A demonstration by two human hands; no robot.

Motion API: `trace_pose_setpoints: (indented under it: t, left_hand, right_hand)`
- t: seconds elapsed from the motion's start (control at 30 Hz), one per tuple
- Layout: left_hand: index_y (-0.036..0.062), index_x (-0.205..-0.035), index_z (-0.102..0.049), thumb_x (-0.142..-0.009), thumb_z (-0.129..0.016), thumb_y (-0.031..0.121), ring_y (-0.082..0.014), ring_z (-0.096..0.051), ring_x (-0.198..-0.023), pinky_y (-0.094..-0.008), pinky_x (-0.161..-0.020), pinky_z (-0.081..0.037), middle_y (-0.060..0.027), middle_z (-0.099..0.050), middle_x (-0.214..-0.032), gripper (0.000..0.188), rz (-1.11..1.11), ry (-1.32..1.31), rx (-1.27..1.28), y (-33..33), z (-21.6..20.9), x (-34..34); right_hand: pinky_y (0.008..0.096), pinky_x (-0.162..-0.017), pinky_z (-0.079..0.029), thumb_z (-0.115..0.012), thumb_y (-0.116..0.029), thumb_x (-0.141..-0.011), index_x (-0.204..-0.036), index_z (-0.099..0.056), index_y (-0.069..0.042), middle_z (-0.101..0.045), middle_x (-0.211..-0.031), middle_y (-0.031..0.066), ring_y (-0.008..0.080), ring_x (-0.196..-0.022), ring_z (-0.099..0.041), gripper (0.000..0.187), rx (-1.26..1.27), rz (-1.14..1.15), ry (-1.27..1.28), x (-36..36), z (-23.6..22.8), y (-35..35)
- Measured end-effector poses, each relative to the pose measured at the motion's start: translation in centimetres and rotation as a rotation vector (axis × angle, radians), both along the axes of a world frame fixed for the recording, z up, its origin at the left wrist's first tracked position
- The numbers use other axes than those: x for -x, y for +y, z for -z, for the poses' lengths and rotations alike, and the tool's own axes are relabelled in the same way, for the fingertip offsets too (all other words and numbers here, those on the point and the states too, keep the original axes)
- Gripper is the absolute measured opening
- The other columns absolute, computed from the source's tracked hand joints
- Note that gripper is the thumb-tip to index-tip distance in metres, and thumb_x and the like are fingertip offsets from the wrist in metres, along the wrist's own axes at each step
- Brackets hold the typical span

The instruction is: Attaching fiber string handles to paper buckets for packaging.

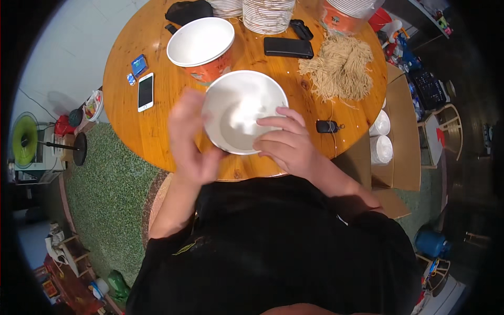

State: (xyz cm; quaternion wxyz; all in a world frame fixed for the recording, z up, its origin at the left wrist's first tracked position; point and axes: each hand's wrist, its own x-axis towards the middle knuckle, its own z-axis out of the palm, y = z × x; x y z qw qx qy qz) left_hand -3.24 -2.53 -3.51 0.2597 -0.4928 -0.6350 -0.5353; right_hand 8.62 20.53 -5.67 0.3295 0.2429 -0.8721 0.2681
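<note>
A white bowl (pixel 223 97) sits by the near edge of the round desk (pixel 126 121), its mouth facing up; whether its base rests fully on the wood cannot be told. The right hand (pixel 289 137) grasps the right side of its rim, fingers reaching inside, the thumb hidden. The left hand (pixel 190 136) is blurred, loosely curled with its thumb apart, just beside the bowl's left wall; contact there cannot be told.

The likeliest trouble is a tip over the near edge, should the right fingers slide off the rim while the left hand gives no support. Squeezing hard could buckle the wall if it is thin. A push toward the far edge could knock the orange-and-white tub (pixel 202 44) just behind. Toward the right edge, stray ends from the tan strand bundle (pixel 341 71) could snag a sweeping hand.
</note>
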Motion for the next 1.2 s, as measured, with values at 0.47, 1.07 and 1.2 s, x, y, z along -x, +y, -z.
trace_pose_setpoints:
  t: [0.47, 1.07, 1.2]
  left_hand:
    - [0.009, -0.109, -0.078, -0.084, -0.087, 0.017, -0.0241, -0.069, -0.087, -0.0405, -0.087, -0.049, -0.0024, -0.072, -0.089, 0.027, -0.157, 0.138, 0.612, 0.8, -1.5, -1.8]
    - [0.0089, -0.109, -0.078, -0.084, -0.088, 0.012, -0.0253, -0.072, -0.1, -0.0465, -0.103, -0.05, -0.0049, -0.074, -0.098, 0.027, -0.234, 0.134, 0.624, 0.5, -0.9, -1.9]
    - [0.009, -0.109, -0.078, -0.084, -0.087, 0.012, -0.0248, -0.072, -0.102, -0.0468, -0.106, -0.049, -0.0047, -0.075, -0.1, 0.027, -0.257, 0.143, 0.62, 0.2, -0.8, -1.8]
  right_hand:
    - [0.0438, -0.094, -0.055, -0.071, -0.001, -0.088, -0.101, -0.078, -0.008, -0.075, -0.111, 0.011, 0.0336, -0.108, -0.069, 0.017, -0.156, 0.419, -0.078, 2.3, 1.9, 18.8]
    - [0.043, -0.091, -0.056, -0.073, -0.007, -0.087, -0.095, -0.074, -0.009, -0.07, -0.102, 0.0056, 0.0303, -0.105, -0.066, 0.009, -0.613, 0.404, -0.218, 4.4, 2.1, 21.7]
    - [0.0418, -0.094, -0.056, -0.076, -0.004, -0.087, -0.099, -0.073, -0.005, -0.074, -0.11, 0.0063, 0.0314, -0.11, -0.066, 0.013, -0.562, 0.455, -0.248, 4.1, 1.3, 20.7]
